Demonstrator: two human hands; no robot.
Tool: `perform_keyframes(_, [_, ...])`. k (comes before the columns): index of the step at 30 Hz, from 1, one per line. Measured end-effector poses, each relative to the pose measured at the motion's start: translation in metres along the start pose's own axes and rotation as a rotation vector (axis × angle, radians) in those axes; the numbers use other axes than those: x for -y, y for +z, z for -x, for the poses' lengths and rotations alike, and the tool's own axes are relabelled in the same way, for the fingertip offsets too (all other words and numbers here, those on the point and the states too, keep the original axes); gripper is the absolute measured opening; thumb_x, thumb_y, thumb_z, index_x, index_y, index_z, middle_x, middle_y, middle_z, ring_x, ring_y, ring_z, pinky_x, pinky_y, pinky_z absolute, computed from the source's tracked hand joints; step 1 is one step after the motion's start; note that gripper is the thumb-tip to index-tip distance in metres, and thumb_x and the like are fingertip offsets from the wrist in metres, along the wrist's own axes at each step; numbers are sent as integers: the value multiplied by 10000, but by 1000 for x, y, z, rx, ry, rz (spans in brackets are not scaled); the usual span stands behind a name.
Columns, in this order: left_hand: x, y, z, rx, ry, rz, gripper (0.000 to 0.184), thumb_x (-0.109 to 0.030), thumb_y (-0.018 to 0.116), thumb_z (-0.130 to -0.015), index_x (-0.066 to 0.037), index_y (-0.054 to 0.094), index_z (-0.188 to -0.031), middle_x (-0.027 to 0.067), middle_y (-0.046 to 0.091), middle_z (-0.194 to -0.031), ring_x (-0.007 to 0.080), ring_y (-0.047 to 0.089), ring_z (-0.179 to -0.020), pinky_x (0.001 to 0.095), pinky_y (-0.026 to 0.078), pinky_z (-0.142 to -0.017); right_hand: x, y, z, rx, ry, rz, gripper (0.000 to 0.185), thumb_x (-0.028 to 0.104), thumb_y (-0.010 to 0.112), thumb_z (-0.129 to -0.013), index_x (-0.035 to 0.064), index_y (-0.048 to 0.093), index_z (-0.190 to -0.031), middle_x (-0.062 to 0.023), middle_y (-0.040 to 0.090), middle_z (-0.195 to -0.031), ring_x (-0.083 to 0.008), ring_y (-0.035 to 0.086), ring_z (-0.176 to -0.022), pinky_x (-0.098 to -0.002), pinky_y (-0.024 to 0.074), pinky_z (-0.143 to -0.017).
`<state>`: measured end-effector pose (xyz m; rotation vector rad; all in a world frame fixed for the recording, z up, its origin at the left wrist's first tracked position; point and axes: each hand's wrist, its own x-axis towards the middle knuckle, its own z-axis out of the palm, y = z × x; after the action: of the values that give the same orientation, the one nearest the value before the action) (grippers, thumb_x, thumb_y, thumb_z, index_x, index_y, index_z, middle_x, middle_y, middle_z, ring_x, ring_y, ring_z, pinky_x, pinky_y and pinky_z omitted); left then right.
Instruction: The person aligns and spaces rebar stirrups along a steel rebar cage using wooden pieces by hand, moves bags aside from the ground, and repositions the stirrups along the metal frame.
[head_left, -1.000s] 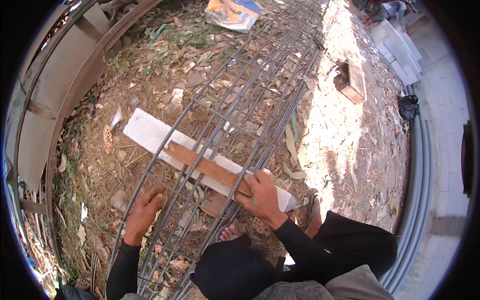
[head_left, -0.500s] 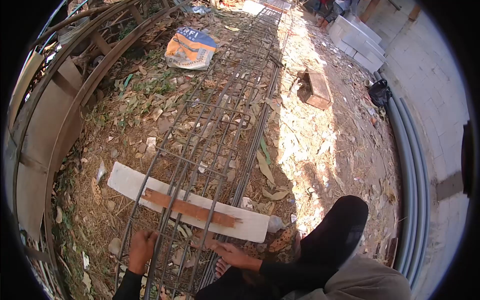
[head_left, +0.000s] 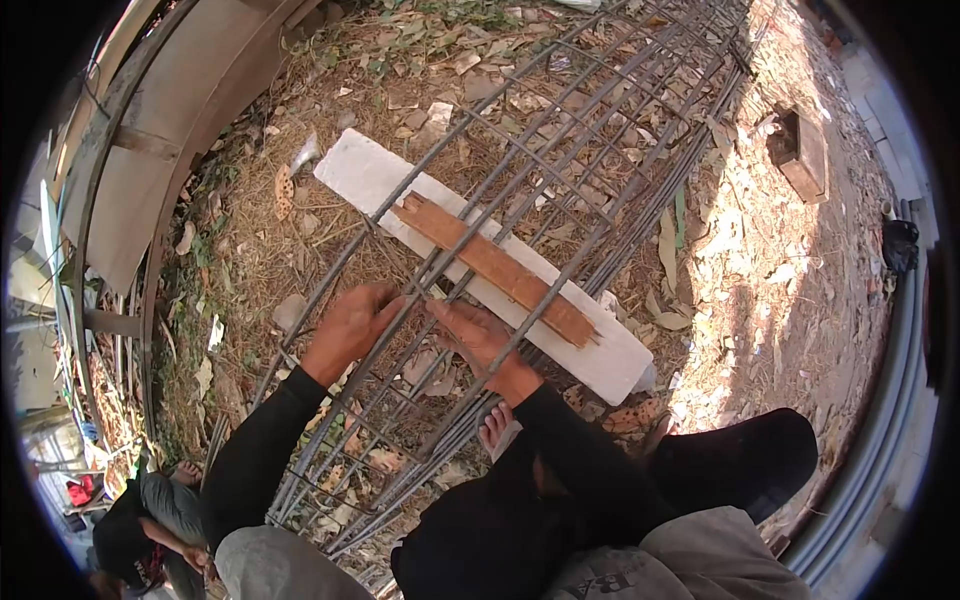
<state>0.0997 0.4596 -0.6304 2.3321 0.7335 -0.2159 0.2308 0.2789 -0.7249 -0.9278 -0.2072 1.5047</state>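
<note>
Together, 2 hands [head_left: 350,322] [head_left: 476,336] at rebar cage [head_left: 466,238]

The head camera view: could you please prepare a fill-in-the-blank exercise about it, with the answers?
1. The long, flat block, crossed by bars of the grey steel-bar cage, is ___ in colour.
2. In length, the brown, splintered wooden strip is ___ than this block.
3. The sleeves behind the person's bare left hand and bare right hand are ___ in colour.

Missing words: white; shorter; black.
</note>
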Motion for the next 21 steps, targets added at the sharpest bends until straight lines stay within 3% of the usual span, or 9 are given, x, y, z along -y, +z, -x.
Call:
perform_keyframes(2, [4,5,-4,-16,53,24,387,-301,592,-1062,54,637,-914,258,612,-816,445,608,-798,515,465,-740,3,6,2,-43,3,-68,443,481,576,-1091,64,671,-1207,-29,638,-1269,-155,532,-1355,-404,440,-1101])
perform_keyframes(6, [-1,4,-3,-21,64,10,368,-290,587,-1067,46,637,-925,264,616,-818,461,610,-807,526,465,-748,-8,-3,-20,20,-35,163,459,519,561,-1089,72,667,-1115,-29,644,-1209,-148,554,-1293,-403,447,-1064])
perform_keyframes(11, [4,-4,-3,-242,66,-55,331,-281,609,-1064,31,630,-957,263,627,-821,490,616,-816,556,473,-737,-7,-4,35,-181,-40,156,537,556,533,-1089,44,668,-1174,-45,652,-1258,-149,566,-1229,-353,455,-1024])
perform_keyframes(14, [8,1,-3,-327,119,-165,305,-256,615,-1061,27,603,-950,264,638,-818,504,622,-798,576,473,-710,0,-5,36,-150,48,185,585,556,536,-1086,23,646,-1299,-84,642,-1354,-191,550,-1311,-357,445,-1087])
perform_keyframes(16, [12,9,-6,-330,79,-193,282,-217,597,-1066,26,580,-924,273,637,-804,516,622,-782,587,467,-689,-9,-10,31,-198,30,226,532,559,596,-1059,33,676,-1082,16,621,-977,-119,529,-930,-323,454,-858])
perform_keyframes(21, [7,12,-12,-343,-23,-218,270,-190,589,-1056,38,579,-913,304,639,-811,536,626,-811,598,462,-705,-16,-11,32,-179,-86,129,579,587,589,-1053,30,653,-1197,-9,629,-1082,-116,550,-1014,-329,464,-925])
